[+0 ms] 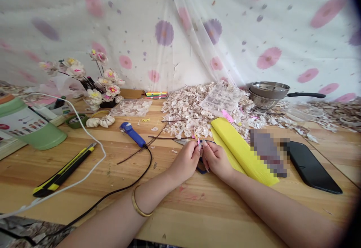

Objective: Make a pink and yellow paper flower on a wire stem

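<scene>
Both my hands meet at the middle of the wooden table (175,218). My left hand (185,161) and my right hand (216,159) have their fingertips pinched together on a tiny pink piece (198,141), too small to name. Dark scissors handles (201,169) show under and between the hands, their blades (182,141) pointing left. A thin brown wire stem (166,138) lies just beyond my left hand. A folded yellow crepe paper (242,154) lies next to my right hand. A gold bangle sits on my left wrist.
A blue glue tool (132,133) with a black cord lies to the left, a yellow-black utility knife (63,171) further left. Several pale petals are heaped (191,109) at the back with a clear plastic box, artificial flowers (98,86), a metal pan (269,92), a black phone (311,167).
</scene>
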Available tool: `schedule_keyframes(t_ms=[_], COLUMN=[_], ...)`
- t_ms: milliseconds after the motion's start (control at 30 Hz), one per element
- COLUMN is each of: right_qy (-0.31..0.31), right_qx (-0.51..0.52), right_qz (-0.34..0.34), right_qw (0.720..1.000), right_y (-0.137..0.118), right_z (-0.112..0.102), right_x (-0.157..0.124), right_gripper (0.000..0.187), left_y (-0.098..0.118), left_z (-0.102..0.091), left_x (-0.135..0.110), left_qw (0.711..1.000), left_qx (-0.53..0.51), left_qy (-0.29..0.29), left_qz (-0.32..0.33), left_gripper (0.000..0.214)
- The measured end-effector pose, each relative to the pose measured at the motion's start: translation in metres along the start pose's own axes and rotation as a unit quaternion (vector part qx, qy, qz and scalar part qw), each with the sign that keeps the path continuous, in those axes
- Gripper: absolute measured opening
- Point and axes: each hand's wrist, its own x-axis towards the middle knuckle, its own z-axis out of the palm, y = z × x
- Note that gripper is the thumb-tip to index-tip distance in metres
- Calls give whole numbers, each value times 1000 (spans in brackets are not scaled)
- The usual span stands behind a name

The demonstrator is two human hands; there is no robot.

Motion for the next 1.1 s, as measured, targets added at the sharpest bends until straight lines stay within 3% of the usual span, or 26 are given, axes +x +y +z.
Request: schedule_keyframes(t_ms=[367, 500, 600, 800, 1100], right_qy=[7, -12, -27, -54, -22], right_qx=[86, 105, 126, 149, 135], right_qz=[-4, -6, -8, 0, -15], right_qw=[996, 994, 992, 987, 990], right_y=[1, 0, -4, -4, -4], right_z=[-7, -7, -5, -4, -5], right_x=[1, 0, 1, 3, 1], right_gripper=[55, 48, 47, 49, 44], left_y=[0, 6, 11, 16, 8], left_z=[-5, -10, -14, -16, -14], left_x=[2, 3, 3, 0, 2], left_qw=[996, 987, 983, 989, 987], left_qx=[-83, -145, -164, -121, -149], left_qy=[10, 55, 83, 61, 55], left_qz=[-12, -42, -27, 57, 25], left_gripper=[30, 33, 39, 43, 27])
